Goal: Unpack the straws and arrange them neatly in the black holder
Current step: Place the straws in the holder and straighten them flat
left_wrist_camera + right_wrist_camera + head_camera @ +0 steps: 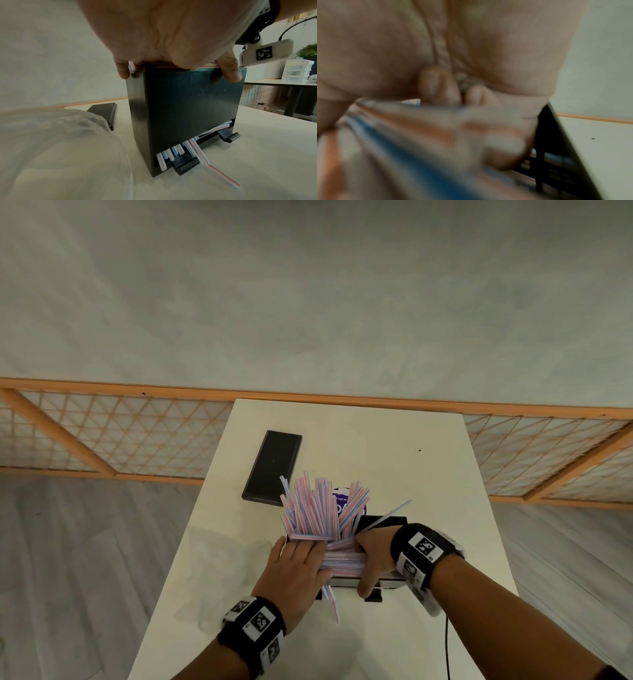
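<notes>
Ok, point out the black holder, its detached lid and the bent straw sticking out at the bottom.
black holder (188, 108), left wrist view, front wall.
lid (273, 465), head view, top face.
bent straw (221, 173), left wrist view, part past the bend.

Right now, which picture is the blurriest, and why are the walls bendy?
The right wrist view is blurriest: the straws sit too close and smear. The left wrist view shows the black holder sharply. The head view's wide lens bends the wooden rail.

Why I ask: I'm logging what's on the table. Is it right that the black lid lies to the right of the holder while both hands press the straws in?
Not quite: the head view shows the black lid lying left of the holder; both hands do press the straws.
</notes>
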